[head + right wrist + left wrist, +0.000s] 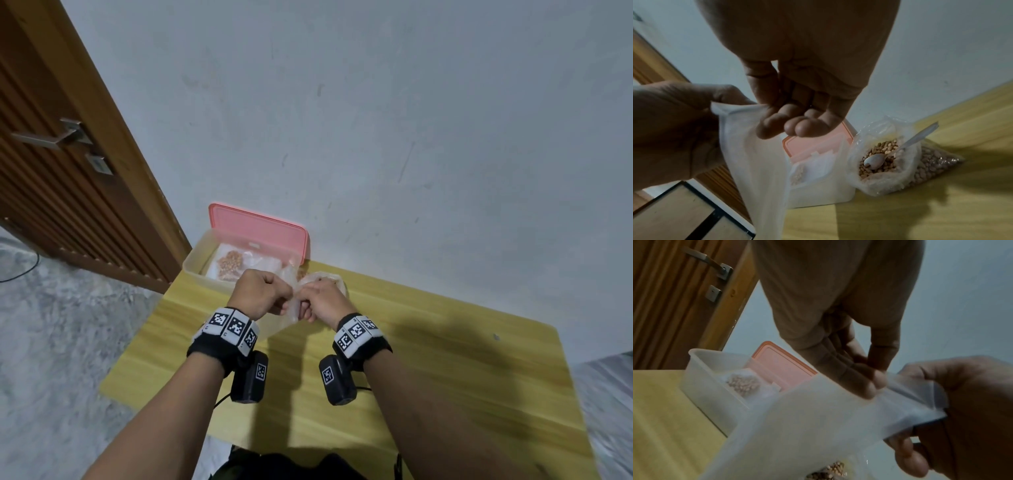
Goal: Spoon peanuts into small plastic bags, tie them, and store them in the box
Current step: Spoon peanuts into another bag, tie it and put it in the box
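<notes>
Both hands raised over yellow table [428,359], pinching mouth of small plastic bag [818,418]. Left hand [262,293] fingers curled on one edge, right hand [322,301] on other. Few peanuts [830,470] at bag bottom, blurred. Open box [198,263] just beyond; spoon [885,154] rests in big peanut bag [879,162].

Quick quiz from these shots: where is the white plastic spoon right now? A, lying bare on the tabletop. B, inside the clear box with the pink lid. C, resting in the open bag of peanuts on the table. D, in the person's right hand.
C: the right wrist view shows the spoon lying bowl-down on the peanuts in the open bag of peanuts, while both hands hold a small plastic bag.
</notes>
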`<state>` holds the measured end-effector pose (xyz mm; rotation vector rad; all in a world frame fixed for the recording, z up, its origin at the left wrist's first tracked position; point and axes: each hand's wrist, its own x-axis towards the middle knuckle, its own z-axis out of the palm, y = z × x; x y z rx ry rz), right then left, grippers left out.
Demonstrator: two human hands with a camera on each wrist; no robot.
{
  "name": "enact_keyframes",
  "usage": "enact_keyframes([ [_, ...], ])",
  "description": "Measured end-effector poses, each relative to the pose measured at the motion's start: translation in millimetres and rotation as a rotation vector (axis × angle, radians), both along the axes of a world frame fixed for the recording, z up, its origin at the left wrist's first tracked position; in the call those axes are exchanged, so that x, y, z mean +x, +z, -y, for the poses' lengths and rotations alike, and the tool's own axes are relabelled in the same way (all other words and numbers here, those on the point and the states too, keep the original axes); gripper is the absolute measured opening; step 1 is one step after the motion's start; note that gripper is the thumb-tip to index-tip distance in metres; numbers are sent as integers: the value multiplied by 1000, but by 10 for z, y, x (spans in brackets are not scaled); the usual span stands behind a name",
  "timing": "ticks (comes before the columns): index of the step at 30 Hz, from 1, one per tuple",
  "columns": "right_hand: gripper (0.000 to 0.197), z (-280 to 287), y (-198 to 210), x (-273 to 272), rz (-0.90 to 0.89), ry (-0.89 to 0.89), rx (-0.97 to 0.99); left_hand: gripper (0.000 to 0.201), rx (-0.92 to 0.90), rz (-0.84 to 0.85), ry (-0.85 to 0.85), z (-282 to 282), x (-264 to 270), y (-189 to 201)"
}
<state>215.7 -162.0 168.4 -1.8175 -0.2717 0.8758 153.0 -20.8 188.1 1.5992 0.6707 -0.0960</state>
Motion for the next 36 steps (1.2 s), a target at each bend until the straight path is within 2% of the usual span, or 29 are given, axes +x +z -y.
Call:
enact_keyframes([
  [5, 25, 34, -6, 17, 22, -5, 8, 7, -52, 49, -113, -39, -38, -19],
  [8, 26, -10, 38, 25, 79, 16, -40, 6, -18, 74, -96, -33, -69, -38],
  [13, 33, -81, 91, 12, 349, 197, -245, 20, 131, 51, -18, -28, -84, -152],
  [16, 35, -108, 99, 14, 564, 292, -457, 19, 277, 12, -16, -67, -70, -195],
  [18, 35, -82, 91, 21, 640, 292, -551, 17, 374, -11, 20, -124, -73, -195],
  [20, 35, -54, 65, 24, 601, 260, -574, 16, 407, -15, 38, -157, -87, -203],
  [22, 30, -74, 53, 10, 503, 261, -555, 16, 391, 10, -27, -121, -112, -186],
  [26, 15, -153, 7, 45, 382, 264, -495, 17, 208, 137, -169, -31, -130, -175],
  [29, 15, -167, -17, 108, 331, 194, -457, 11, 114, 194, -234, -18, -153, -147],
  [30, 15, -165, 14, 113, 334, 192, -445, 27, 121, 185, -294, -21, -163, -150],
  [33, 20, -158, 76, 143, 353, 232, -431, 128, 337, 102, -535, -25, -182, -195],
  [34, 20, -162, 93, 145, 358, 254, -440, 145, 423, 105, -592, -18, -175, -219],
  [36, 18, -188, 62, 159, 384, 302, -453, 152, 573, 140, -646, -8, -157, -329],
])
